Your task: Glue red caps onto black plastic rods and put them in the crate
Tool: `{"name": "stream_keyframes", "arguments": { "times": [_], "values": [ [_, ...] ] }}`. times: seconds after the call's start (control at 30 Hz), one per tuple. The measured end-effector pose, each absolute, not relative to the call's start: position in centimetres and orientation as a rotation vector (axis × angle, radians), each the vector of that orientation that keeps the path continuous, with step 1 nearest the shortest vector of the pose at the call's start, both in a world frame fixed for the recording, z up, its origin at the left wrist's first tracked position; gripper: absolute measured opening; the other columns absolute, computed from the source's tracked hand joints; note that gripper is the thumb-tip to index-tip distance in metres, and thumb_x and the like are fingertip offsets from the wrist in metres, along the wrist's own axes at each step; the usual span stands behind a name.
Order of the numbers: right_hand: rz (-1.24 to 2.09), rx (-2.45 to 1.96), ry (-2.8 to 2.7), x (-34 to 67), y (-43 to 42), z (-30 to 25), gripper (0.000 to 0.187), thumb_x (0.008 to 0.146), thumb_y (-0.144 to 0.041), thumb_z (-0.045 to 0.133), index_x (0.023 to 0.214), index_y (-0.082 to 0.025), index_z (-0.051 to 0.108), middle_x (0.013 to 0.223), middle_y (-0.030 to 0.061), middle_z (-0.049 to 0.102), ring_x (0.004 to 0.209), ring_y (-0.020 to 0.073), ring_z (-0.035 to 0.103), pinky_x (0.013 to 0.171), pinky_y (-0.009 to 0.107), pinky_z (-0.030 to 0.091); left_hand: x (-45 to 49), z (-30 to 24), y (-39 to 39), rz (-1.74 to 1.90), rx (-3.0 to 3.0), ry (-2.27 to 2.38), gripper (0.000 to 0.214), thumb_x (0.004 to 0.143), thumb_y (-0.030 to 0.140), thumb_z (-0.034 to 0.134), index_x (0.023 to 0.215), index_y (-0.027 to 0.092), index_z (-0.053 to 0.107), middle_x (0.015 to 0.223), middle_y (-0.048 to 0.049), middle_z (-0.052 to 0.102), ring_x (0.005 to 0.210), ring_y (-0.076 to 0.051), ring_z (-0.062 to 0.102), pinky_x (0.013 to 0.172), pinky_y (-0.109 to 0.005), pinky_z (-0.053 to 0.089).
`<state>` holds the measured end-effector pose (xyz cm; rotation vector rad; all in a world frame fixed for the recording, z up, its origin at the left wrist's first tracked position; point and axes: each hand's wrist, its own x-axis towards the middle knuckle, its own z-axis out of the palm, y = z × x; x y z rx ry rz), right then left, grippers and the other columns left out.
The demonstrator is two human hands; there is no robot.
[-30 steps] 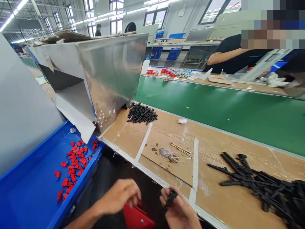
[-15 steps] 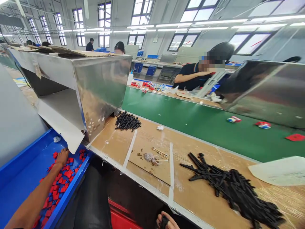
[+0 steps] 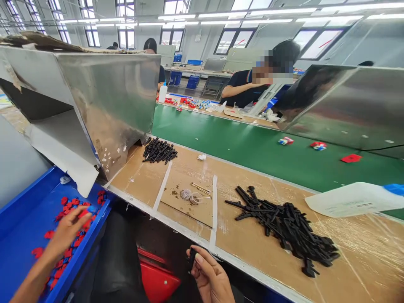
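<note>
My left hand (image 3: 67, 229) is above the blue tray (image 3: 19, 235), its thumb and fingers pinching a small red-and-blue plastic piece (image 3: 84, 213). Under it in the tray lie many loose red and blue pieces (image 3: 59, 264). My right hand (image 3: 211, 273), just off the table's front edge, is closed on a small black plastic part (image 3: 192, 259). Most of that part is hidden by the fingers. On the cardboard-covered table, to the right, is a heap of long black plastic parts (image 3: 284, 223). A smaller pile of short black parts (image 3: 160, 150) lies farther back.
A metal hood (image 3: 113, 92) stands at the left, above the tray. Beyond the table runs a green conveyor belt (image 3: 221, 134) carrying red-and-white pieces (image 3: 318, 146). A white bottle (image 3: 350, 200) lies at right. Cotton swabs (image 3: 201, 188) are mid-table. A co-worker (image 3: 246, 84) sits across the belt.
My left hand has risen from the pieces in the tray with a red-and-blue piece in its fingers. My right hand has come up and left with the black part. The view has shifted slightly.
</note>
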<state>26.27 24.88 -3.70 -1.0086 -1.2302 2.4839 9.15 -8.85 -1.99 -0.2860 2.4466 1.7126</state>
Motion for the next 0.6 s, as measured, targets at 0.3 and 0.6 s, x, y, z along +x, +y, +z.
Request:
{"name": "stream_keyframes", "arguments": {
  "times": [0.3,0.6],
  "values": [
    [2.244,-0.708,-1.534,25.5,23.4,0.1,0.024,0.067,-0.036,0.084,0.085,-0.021,0.078,0.078,0.0052,0.076,0.062,0.0142,0.066,0.060,0.024,0.058,15.9,-0.8,11.6,1.995,0.202,1.214,0.033,0.093,0.047,0.048,0.090,0.015,0.054,0.054,0.0075,0.038,0.046,-0.006,0.026,0.044,-0.019,0.021],
    [2.092,-0.818,-1.386,28.4,26.7,-1.6,0.025,0.073,-0.035,0.081,0.093,-0.022,0.076,0.083,0.0033,0.075,0.062,0.0110,0.064,0.064,0.021,0.055,16.2,-2.2,14.6,1.887,0.354,1.124,0.023,0.096,0.040,0.047,0.113,0.026,0.043,0.059,0.0093,0.035,0.048,-0.006,0.027,0.046,-0.019,0.018]
  ]
}}
